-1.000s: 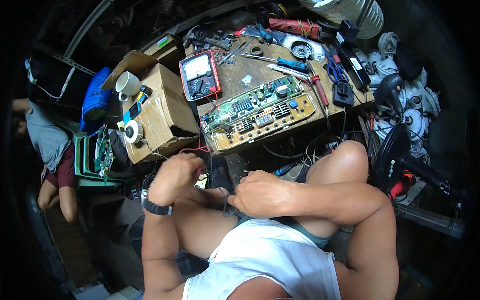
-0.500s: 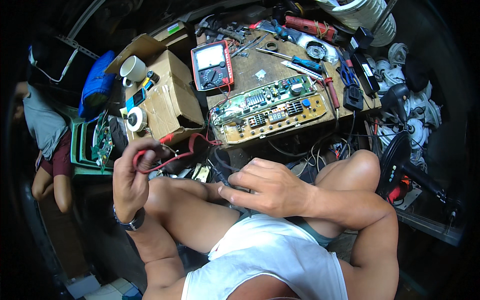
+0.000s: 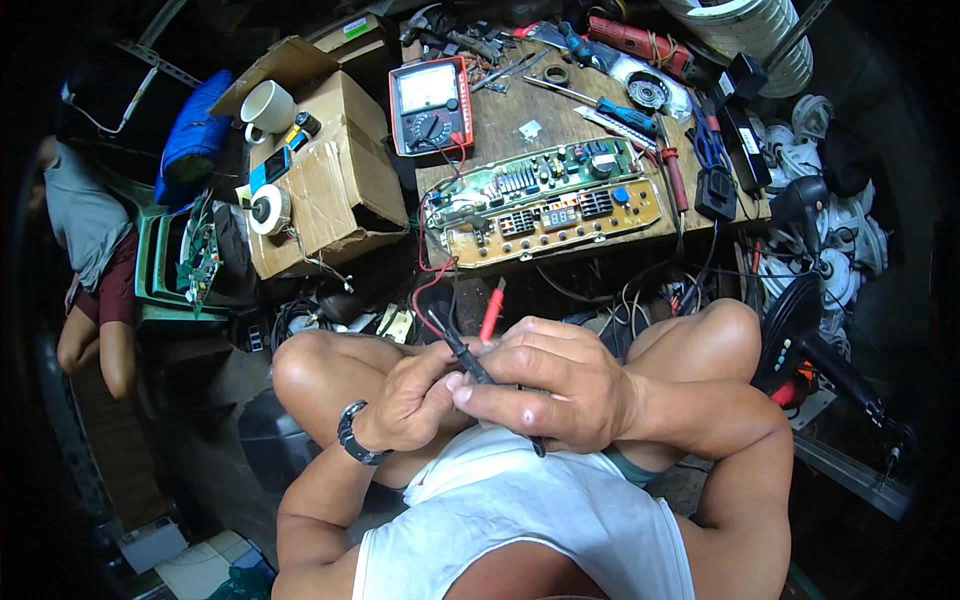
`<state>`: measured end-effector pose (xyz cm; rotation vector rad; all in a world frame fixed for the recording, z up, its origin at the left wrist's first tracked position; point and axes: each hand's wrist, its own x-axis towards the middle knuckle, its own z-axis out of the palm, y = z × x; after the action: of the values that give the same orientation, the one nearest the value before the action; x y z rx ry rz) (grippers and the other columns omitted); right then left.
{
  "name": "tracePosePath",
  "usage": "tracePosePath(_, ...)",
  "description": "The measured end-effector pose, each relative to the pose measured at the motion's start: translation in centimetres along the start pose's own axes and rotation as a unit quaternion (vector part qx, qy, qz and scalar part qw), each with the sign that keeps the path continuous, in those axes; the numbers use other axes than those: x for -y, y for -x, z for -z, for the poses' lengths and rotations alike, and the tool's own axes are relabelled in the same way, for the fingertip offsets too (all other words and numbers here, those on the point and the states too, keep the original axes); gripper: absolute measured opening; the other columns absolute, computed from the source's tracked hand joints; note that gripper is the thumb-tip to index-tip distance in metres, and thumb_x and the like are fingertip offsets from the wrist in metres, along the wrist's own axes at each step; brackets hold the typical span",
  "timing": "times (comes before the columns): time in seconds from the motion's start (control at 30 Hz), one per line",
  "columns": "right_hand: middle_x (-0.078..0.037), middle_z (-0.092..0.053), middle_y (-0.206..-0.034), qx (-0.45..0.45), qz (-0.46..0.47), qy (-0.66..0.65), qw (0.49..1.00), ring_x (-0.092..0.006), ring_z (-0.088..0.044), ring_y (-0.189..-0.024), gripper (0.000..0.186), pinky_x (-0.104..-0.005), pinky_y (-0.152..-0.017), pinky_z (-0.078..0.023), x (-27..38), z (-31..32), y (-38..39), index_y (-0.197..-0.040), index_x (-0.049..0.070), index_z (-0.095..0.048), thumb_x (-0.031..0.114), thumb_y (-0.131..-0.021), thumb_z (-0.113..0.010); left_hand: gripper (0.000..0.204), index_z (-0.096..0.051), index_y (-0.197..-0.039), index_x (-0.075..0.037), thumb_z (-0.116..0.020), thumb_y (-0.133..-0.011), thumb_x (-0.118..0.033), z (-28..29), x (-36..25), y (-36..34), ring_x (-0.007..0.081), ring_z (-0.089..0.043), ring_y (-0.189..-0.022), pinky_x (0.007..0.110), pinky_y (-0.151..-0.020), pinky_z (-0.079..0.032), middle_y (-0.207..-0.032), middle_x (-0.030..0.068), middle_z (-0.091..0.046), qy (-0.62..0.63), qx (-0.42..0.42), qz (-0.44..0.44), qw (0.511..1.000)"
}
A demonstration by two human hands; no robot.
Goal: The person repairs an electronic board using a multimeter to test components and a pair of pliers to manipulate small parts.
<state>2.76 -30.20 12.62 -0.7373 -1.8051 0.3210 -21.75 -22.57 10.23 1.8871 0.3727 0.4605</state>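
Observation:
My two hands meet above my lap. The fingers of my right hand (image 3: 560, 385) are closed round a black test probe (image 3: 468, 358), its tip pointing up and left. My left hand (image 3: 410, 400) is closed against it, its thumb near the black probe. Between the hands a red test probe (image 3: 492, 314) stands up, its lower end hidden by fingers; it appears to be in my left hand. Red and black leads run to an analog multimeter (image 3: 431, 105) on the wooden table. Nearby lies a long green circuit board (image 3: 520, 183) with a yellowish display board (image 3: 560, 222) along its near side.
At left stands a cardboard box (image 3: 340, 190) bearing a white mug (image 3: 267, 110) and small parts. Screwdrivers (image 3: 620, 118), a red soldering iron (image 3: 674, 180) and a black adapter (image 3: 715, 195) lie on the table. White motor parts (image 3: 840, 240) pile up at right. Another person (image 3: 90, 230) sits at far left.
My left hand has come right and down to meet my right hand, bringing the red lead with it. The red probe now stands upright between them.

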Motion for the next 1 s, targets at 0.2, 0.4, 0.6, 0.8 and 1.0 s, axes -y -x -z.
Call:
tracePosePath(0.2, -0.010, -0.066, -0.096, 0.149, -0.089, 0.048, 0.984, -0.0290, -0.067, -0.081, 0.041, -0.0413, -0.073, -0.055, -0.8, -0.4, 1.6, -0.126, 0.004, -0.075, 0.012, -0.087, -0.083, 0.025, -0.073, -0.111, -0.002, -0.060, -0.112, -0.023, 0.8, -0.3, 0.6, 0.0471, -0.074, -0.090, 0.054, -0.081, -0.059, -0.101, 0.0233, -0.077, -0.130, 0.211, 0.185, 0.951)
tracePosePath(0.4, -0.011, -0.065, -0.102, 0.173, -0.149, 0.051, 0.972, -0.0324, -0.069, -0.094, 0.039, -0.0451, -0.080, -0.055, -2.0, -1.8, 3.0, -0.128, 0.005, -0.070, 0.017, -0.092, -0.080, 0.026, -0.071, -0.121, -0.004, -0.067, -0.109, -0.027, 3.0, -2.4, 0.0, 0.0484, -0.074, -0.087, 0.059, -0.078, -0.058, -0.092, 0.0271, -0.076, -0.303, 0.106, 0.245, 0.915)
tracePosePath(0.6, -0.013, -0.064, -0.106, 0.153, -0.171, 0.072, 0.971, -0.0347, -0.069, -0.096, 0.042, -0.0465, -0.084, -0.056, -3.6, -2.3, 2.9, -0.130, 0.004, -0.070, 0.015, -0.091, -0.081, 0.026, -0.072, -0.123, -0.003, -0.073, -0.107, -0.024, 5.5, -2.5, -1.8, 0.0467, -0.076, -0.091, 0.055, -0.076, -0.059, -0.099, 0.0236, -0.080, -0.430, 0.000, 0.232, 0.873)
tracePosePath(0.8, -0.012, -0.064, -0.105, 0.164, -0.176, 0.079, 0.967, -0.0341, -0.069, -0.097, 0.044, -0.0460, -0.084, -0.056, -4.2, -2.3, 3.0, -0.129, 0.005, -0.069, 0.012, -0.087, -0.080, 0.030, -0.072, -0.101, -0.003, -0.073, -0.105, -0.033, 7.8, -1.7, -2.5, 0.0479, -0.075, -0.082, 0.058, -0.072, -0.058, -0.088, 0.0244, -0.077, -0.525, 0.063, 0.283, 0.800)
tracePosePath(1.0, -0.013, -0.066, -0.101, 0.244, -0.180, 0.064, 0.951, -0.0355, -0.070, -0.096, 0.037, -0.0471, -0.085, -0.057, -5.0, -2.4, 2.9, -0.123, 0.006, -0.069, 0.013, -0.088, -0.077, 0.032, -0.077, -0.106, -0.008, -0.070, -0.104, -0.039, 6.9, -0.2, -1.8, 0.0453, -0.077, -0.080, 0.058, -0.075, -0.060, -0.085, 0.0222, -0.078, -0.445, 0.257, 0.287, 0.809)
